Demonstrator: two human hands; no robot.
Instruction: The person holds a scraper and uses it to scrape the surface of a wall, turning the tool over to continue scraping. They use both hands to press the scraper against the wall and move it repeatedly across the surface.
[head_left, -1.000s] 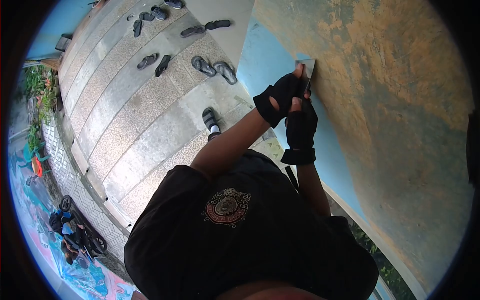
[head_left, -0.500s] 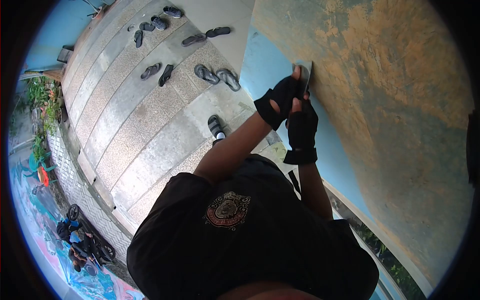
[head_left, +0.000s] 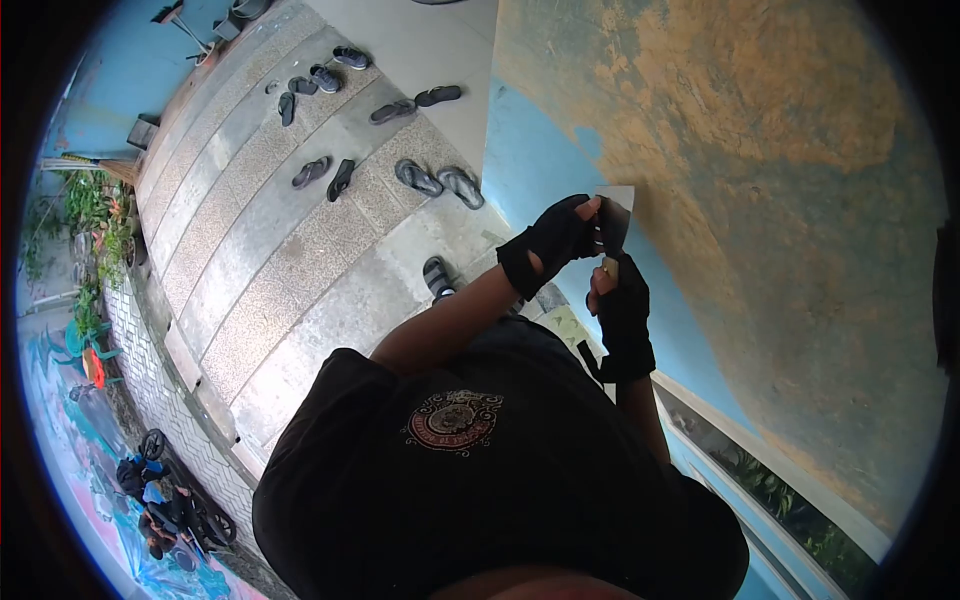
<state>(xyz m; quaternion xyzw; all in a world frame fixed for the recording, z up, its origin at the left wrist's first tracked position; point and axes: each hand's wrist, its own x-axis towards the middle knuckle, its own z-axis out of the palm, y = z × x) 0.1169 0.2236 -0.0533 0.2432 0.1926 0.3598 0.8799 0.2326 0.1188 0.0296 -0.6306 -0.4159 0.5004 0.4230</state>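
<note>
A putty knife with a wide metal blade is held close beside the wall, which has patches of worn brown and light blue paint. My right hand, in a black fingerless glove, is closed around its pale handle. My left hand, gloved the same way, grips the near side of the blade, the thumb lying along its edge. Some of the left fingers are hidden behind the blade. The blade appears slightly apart from the wall's surface.
Several sandals and slippers lie on the striped stone floor. A sandalled foot stands below my left arm. A motorcycle is parked by a painted mural at the lower left. Plants and a broom line the far left.
Both hands and the putty knife have come down along the wall, nearer my body. The blade now shows its flat face, and the hands are a little further apart.
</note>
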